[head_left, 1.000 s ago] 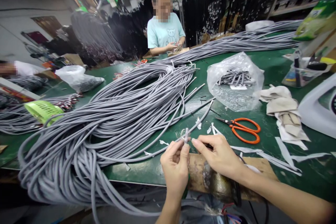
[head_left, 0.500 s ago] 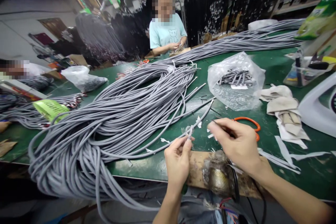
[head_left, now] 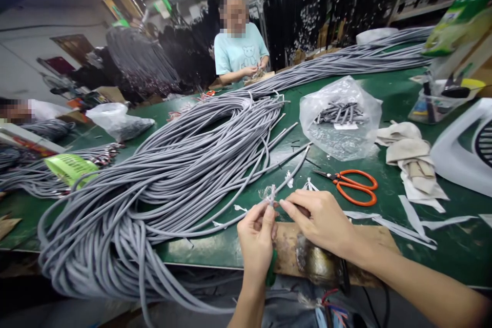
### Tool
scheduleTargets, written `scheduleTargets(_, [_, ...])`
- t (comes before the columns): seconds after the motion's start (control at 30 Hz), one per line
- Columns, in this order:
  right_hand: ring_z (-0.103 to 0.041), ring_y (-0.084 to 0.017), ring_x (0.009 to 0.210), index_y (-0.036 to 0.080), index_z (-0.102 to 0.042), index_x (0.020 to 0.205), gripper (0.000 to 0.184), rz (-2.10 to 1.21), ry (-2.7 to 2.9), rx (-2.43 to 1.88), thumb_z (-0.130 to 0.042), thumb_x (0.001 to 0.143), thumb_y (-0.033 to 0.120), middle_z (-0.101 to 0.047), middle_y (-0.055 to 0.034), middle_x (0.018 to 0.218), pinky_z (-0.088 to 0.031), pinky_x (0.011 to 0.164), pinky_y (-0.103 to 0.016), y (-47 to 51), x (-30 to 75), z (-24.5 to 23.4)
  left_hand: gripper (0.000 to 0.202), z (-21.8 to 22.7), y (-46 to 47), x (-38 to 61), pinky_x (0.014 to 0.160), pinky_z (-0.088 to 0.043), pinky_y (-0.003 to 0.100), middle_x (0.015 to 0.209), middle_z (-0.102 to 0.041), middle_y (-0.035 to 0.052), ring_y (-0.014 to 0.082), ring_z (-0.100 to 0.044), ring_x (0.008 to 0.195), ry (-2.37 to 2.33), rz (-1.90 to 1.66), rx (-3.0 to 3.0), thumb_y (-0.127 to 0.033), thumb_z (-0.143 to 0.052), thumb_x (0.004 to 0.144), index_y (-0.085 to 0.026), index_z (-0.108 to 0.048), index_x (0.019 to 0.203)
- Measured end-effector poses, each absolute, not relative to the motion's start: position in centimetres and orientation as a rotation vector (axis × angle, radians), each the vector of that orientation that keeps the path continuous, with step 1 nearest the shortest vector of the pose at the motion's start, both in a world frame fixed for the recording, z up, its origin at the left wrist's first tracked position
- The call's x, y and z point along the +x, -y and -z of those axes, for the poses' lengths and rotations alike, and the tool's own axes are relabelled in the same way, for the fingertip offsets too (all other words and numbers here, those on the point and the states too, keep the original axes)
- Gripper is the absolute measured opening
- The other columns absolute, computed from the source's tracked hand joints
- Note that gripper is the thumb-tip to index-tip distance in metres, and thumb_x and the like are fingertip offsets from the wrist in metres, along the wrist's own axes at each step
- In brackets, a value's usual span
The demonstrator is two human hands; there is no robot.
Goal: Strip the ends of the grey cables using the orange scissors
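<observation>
1. Well, at the bench's near-left edge we have the big coil of grey cable (head_left: 115,210), one strand running up and right from it towards our hands.
2. Our left hand (head_left: 255,246), the nearer one, pinches that strand's frayed end (head_left: 272,196) tightly between thumb and fingers, the tip standing upright.
3. Our right hand (head_left: 321,218) sits just beside it, fingers nearly closed; we cannot tell what they hold.
4. Further right, orange-handled scissors (head_left: 355,187) lie well clear, with a wooden board (head_left: 286,246) along the near edge below.

Big coil of cable (head_left: 154,184) sits left on the desk (head_left: 442,251), with scissors (head_left: 355,187) and a plastic bag (head_left: 340,118) off to its right.
</observation>
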State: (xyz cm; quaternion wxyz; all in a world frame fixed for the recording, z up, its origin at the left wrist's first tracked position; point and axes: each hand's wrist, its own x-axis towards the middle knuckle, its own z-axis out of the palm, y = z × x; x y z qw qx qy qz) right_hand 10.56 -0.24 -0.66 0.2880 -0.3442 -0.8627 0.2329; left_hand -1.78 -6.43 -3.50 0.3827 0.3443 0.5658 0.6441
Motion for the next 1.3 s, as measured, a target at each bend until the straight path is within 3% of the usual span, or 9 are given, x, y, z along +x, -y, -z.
scheduleTargets(0.23, [-0.043, -0.009, 0.05, 0.017, -0.048, 0.061, 0.033, -0.714, 2.287, -0.89, -0.037, 0.091, 0.029, -0.048, 0.0024, 0.055, -0.029, 0.053, -0.022, 0.4, 10.3, 1.2, 0.024, 3.5, 6.7, -1.8, 0.035, -0.023, 0.015, 0.049, -0.038, -0.0059, 0.0023, -0.03, 0.037, -1.464, -1.628, 0.905, -0.034, -0.06, 0.077, -0.011, -0.063, 0.084])
scheduleTargets(0.43, [-0.04, -0.008, 0.048, 0.017, -0.046, 0.059, 0.033, -0.724, 2.267, -0.855, -0.039, 0.09, 0.028, -0.046, 0.0029, 0.053, -0.028, 0.051, -0.022, 0.3, 10.2, 1.2, 0.023, 3.3, 6.8, -1.8, 0.037, -0.028, 0.015, 0.055, -0.044, -0.0036, 0.0035, -0.036, 0.039, -1.485, -1.611, 0.946, -0.032, -0.058, 0.079, -0.011, -0.063, 0.088])
scheduleTargets(0.57, [-0.039, -0.008, 0.047, 0.017, -0.046, 0.059, 0.032, -0.757, 2.232, -0.841, -0.039, 0.089, 0.025, -0.045, 0.0031, 0.051, -0.028, 0.049, -0.021, 0.5, 10.1, 0.9, 0.019, 2.9, 6.8, -1.4, 0.046, -0.038, 0.017, 0.07, -0.054, 0.0025, 0.0091, -0.05, 0.055, -1.601, -1.559, 1.169, -0.027, -0.058, 0.078, -0.013, -0.066, 0.088])
scheduleTargets(0.73, [-0.036, -0.007, 0.043, 0.016, -0.052, 0.059, 0.025, -0.674, 2.076, -0.547, -0.045, 0.083, 0.02, -0.042, 0.0038, 0.048, -0.03, 0.047, -0.02, 1.1, 10.9, -0.1, 0.018, 2.6, 6.4, -1.3, 0.059, -0.045, 0.021, 0.073, -0.059, 0.0052, 0.0148, -0.056, 0.067, -1.742, -1.44, 1.355, -0.021, -0.055, 0.079, -0.013, -0.068, 0.087])
scheduleTargets(0.87, [-0.03, -0.006, 0.04, 0.016, -0.057, 0.061, 0.015, -0.574, 1.882, -0.903, -0.06, 0.073, 0.025, -0.037, 0.0059, 0.044, -0.026, 0.042, -0.02, 0.5, 11.2, -0.5, 0.02, 2.7, 6.4, -1.3, 0.061, -0.044, 0.021, 0.075, -0.061, 0.0056, 0.0145, -0.056, 0.068, -1.773, -1.453, 1.341, -0.024, -0.051, 0.083, -0.013, -0.067, 0.084])
scheduleTargets(1.0, [-0.03, -0.006, 0.04, 0.016, -0.067, 0.077, 0.013, -0.801, 2.066, -0.985, -0.061, 0.069, 0.024, -0.046, 0.0048, 0.048, -0.024, 0.041, -0.019, -0.2, 10.7, 0.0, 0.019, 2.6, 6.7, -1.1, 0.055, -0.044, 0.02, 0.072, -0.06, 0.0049, 0.0141, -0.057, 0.065, -1.795, -1.503, 1.37, -0.025, -0.053, 0.081, -0.013, -0.067, 0.086])
scheduleTargets(1.17, [-0.026, -0.005, 0.04, 0.013, -0.067, 0.068, 0.014, -0.89, 2.048, -0.971, -0.055, 0.071, 0.021, -0.046, 0.0039, 0.047, -0.022, 0.04, -0.019, -0.2, 10.4, 0.3, 0.018, 2.5, 6.8, -0.9, 0.056, -0.045, 0.021, 0.073, -0.06, 0.0056, 0.0148, -0.058, 0.065, -1.843, -1.495, 1.477, -0.024, -0.054, 0.081, -0.014, -0.067, 0.088])
scheduleTargets(1.3, [-0.032, -0.006, 0.044, 0.012, -0.066, 0.062, 0.018, -0.839, 2.055, -0.939, -0.053, 0.073, 0.017, -0.05, 0.0021, 0.049, -0.027, 0.044, -0.019, -0.1, 10.5, 0.2, 0.019, 2.3, 7.0, -0.7, 0.064, -0.043, 0.024, 0.077, -0.059, 0.0058, 0.0156, -0.056, 0.07, -1.923, -1.422, 1.589, -0.022, -0.049, 0.084, -0.015, -0.065, 0.09])
